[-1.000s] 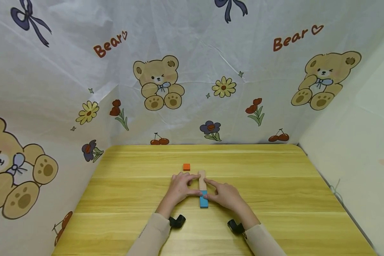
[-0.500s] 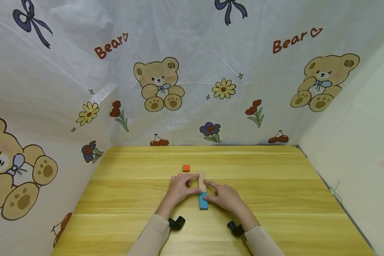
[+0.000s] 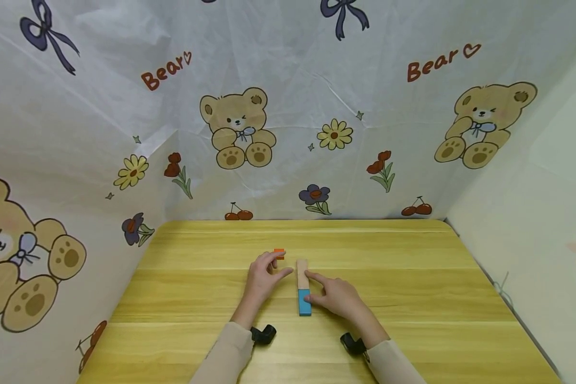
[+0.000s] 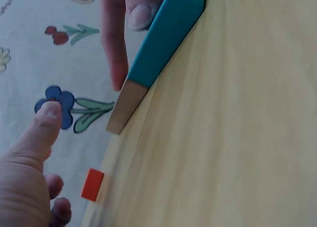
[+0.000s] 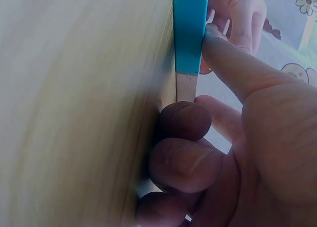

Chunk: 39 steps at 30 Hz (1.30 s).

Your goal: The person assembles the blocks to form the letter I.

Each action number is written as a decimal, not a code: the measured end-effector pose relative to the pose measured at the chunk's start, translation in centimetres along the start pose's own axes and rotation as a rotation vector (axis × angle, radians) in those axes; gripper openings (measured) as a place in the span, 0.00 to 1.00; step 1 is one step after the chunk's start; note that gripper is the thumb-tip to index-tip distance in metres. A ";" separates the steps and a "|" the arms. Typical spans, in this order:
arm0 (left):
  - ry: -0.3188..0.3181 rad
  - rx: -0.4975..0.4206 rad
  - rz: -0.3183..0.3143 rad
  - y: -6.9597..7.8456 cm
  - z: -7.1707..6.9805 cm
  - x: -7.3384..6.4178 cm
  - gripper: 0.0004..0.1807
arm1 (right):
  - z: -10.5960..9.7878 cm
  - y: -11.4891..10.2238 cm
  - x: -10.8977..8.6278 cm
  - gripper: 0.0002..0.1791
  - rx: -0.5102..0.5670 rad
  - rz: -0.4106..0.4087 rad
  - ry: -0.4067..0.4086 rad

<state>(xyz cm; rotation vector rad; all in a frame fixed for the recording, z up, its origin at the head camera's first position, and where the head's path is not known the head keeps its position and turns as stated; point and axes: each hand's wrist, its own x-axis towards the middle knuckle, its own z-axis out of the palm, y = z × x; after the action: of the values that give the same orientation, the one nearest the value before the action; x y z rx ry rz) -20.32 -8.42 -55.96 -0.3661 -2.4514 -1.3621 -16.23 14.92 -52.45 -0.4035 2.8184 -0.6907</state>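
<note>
My left hand (image 3: 261, 274), fingers apart, partly blocks my view of the orange block (image 4: 92, 185); the right hand (image 3: 337, 296), thumb and forefinger parted, touches the blue block (image 3: 304, 308) and wooden block (image 3: 302, 273), end to end on the counter (image 3: 389, 272).

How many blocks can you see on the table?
3: the blue block by the right hand, the tan block touching its far end, and the orange block, partly covered by the left hand in the head view. Hands may hide others.
</note>
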 end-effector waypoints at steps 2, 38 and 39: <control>0.046 -0.028 -0.009 -0.2 -0.1 0.1 0.25 | 0.0 0.0 0.0 0.38 -0.001 0.002 -0.002; -0.009 0.194 -0.124 -2.4 -0.3 2.2 0.24 | -0.3 -0.5 -0.4 0.38 -0.017 -0.004 0.007; -0.009 0.202 -0.120 -2.4 -0.3 2.2 0.23 | -0.3 -0.5 -0.4 0.38 -0.020 -0.002 0.006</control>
<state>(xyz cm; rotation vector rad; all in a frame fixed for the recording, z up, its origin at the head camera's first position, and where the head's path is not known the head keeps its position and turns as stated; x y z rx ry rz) -23.18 -9.75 -56.85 -0.1798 -2.6256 -1.1431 -15.80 14.80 -51.89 -0.4088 2.8333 -0.6664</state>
